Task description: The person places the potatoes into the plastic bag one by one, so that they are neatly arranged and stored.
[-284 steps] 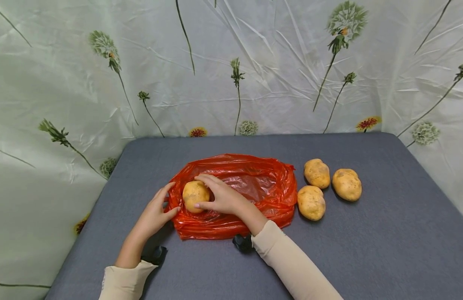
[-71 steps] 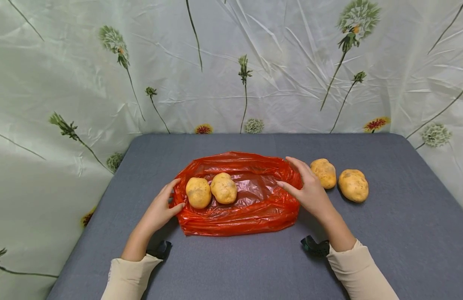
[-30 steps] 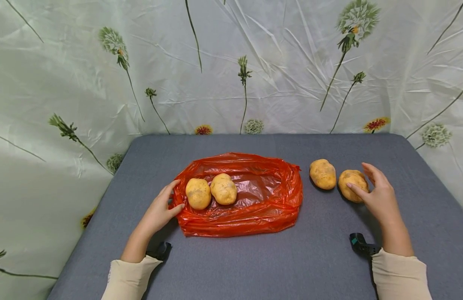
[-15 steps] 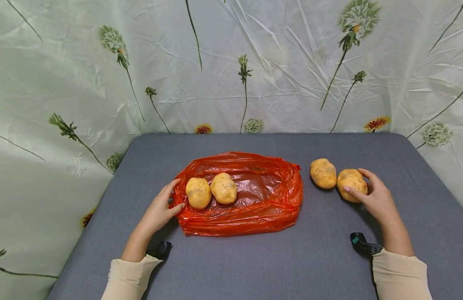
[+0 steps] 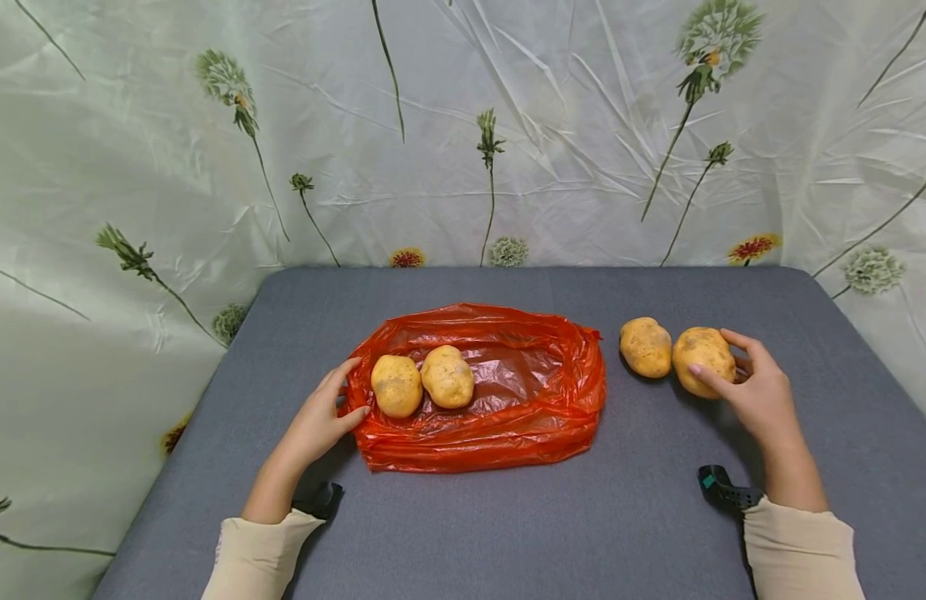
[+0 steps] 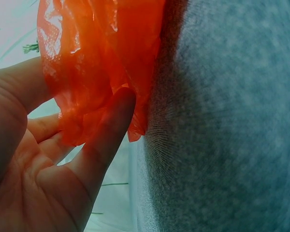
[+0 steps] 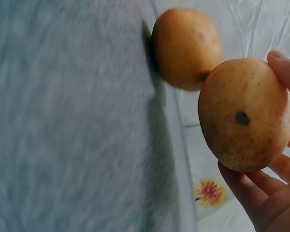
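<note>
My right hand (image 5: 764, 402) grips a yellow-brown potato (image 5: 701, 360) between thumb and fingers at the table's right side. In the right wrist view the potato (image 7: 246, 118) shows a dark spot and hangs clear of the tabletop. Another potato (image 5: 646, 347) lies just left of it. A red plastic bag (image 5: 485, 454) is spread with its mouth up at mid-table. Two potatoes sit inside near its left end, a left one (image 5: 397, 387) and a right one (image 5: 447, 377). My left hand (image 5: 316, 427) holds the bag's left rim, fingertips against the thin red film (image 6: 101, 63).
A grey cloth-covered table (image 5: 508, 533) carries everything. Behind and to the left hangs a pale curtain (image 5: 432, 208) printed with dandelions. Each wrist wears a black device, such as the right wrist device (image 5: 728, 490).
A potato from right of the bag now sits inside it. The right hand moved right from the bag, closed on the far-right potato and raised it slightly. The left hand stayed at the rim.
</note>
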